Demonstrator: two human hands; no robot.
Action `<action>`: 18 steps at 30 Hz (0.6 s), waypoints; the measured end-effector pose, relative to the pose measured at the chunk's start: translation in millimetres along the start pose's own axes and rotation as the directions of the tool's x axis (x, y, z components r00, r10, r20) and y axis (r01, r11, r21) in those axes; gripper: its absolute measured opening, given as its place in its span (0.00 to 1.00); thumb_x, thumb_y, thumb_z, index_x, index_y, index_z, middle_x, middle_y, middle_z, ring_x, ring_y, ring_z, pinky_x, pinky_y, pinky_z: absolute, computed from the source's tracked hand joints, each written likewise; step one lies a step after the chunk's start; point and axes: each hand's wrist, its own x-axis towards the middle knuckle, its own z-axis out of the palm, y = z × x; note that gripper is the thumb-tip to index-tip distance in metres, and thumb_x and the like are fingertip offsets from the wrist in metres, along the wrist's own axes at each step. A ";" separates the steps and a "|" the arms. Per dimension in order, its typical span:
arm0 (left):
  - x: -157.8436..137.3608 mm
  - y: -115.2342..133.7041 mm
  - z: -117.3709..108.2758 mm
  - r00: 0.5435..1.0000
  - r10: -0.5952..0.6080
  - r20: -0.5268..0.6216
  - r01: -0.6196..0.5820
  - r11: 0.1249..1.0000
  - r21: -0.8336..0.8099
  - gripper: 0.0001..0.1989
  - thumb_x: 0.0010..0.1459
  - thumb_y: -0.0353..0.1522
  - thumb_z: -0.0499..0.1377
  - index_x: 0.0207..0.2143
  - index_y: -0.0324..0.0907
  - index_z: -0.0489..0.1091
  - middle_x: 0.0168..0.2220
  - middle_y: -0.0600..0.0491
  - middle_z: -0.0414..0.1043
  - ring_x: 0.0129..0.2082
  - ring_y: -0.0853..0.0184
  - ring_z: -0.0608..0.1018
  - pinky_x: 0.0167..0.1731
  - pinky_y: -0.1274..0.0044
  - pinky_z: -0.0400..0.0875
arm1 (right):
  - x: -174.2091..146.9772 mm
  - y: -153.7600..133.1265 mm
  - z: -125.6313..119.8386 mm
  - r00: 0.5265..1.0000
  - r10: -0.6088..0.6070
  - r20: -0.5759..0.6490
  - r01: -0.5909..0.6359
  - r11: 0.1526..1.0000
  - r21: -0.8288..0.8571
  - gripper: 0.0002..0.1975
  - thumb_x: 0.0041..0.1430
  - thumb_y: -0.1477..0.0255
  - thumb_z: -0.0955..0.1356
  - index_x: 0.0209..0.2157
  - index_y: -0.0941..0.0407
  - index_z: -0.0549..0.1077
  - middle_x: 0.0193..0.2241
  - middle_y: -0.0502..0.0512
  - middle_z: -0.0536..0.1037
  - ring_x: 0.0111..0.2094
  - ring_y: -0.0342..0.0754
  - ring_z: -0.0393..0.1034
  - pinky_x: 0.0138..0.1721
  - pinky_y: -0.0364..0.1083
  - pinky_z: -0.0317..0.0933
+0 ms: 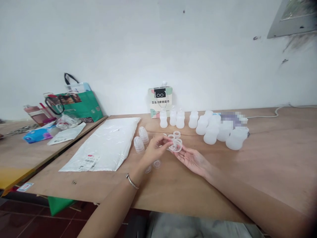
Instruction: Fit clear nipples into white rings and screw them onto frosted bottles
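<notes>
Clear rings (177,144) in front of the paper bag (160,100), between pinching left hand (156,147) and palm-up right hand (193,161), its fingers extended against them

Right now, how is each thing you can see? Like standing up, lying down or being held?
Left hand: pinching clear rings
Right hand: palm up, fingers touching the rings
Clear domed bottle caps: dome up
Glasses-print paper bag: standing
Frosted bottles: standing
White plastic mailer: lying flat, label up
Green shopping bag: standing
</notes>
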 end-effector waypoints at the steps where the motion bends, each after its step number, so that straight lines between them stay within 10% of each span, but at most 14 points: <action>1: 0.1 -0.8 1.4 1.000 -0.004 0.004 0.004 1.000 0.012 0.10 0.53 0.37 0.58 0.30 0.38 0.69 0.29 0.53 0.71 0.29 0.72 0.71 0.30 0.79 0.66 | -0.6 0.6 -1.7 1.000 0.002 0.021 -0.001 1.000 -0.008 0.06 0.58 0.76 0.62 0.37 0.59 0.69 0.37 0.57 0.76 0.42 0.42 0.72 0.46 0.40 0.65; 12: -4.4 -7.2 20.1 0.985 0.121 -0.120 -0.098 0.979 0.177 0.07 0.53 0.35 0.57 0.30 0.40 0.69 0.42 0.49 0.65 0.41 0.68 0.69 0.35 0.78 0.65 | -4.3 0.9 -6.8 0.992 -0.025 0.125 0.026 1.000 -0.006 0.12 0.55 0.79 0.63 0.42 0.56 0.69 0.42 0.51 0.75 0.45 0.41 0.69 0.49 0.41 0.62; 18: -7.2 -10.7 29.8 0.972 0.137 -0.191 -0.098 0.975 0.201 0.06 0.54 0.33 0.56 0.28 0.40 0.60 0.33 0.53 0.68 0.36 0.70 0.70 0.37 0.76 0.63 | -3.5 0.3 -7.5 0.992 -0.037 0.122 0.046 0.996 -0.075 0.10 0.56 0.77 0.63 0.40 0.57 0.70 0.41 0.54 0.76 0.45 0.41 0.69 0.50 0.41 0.62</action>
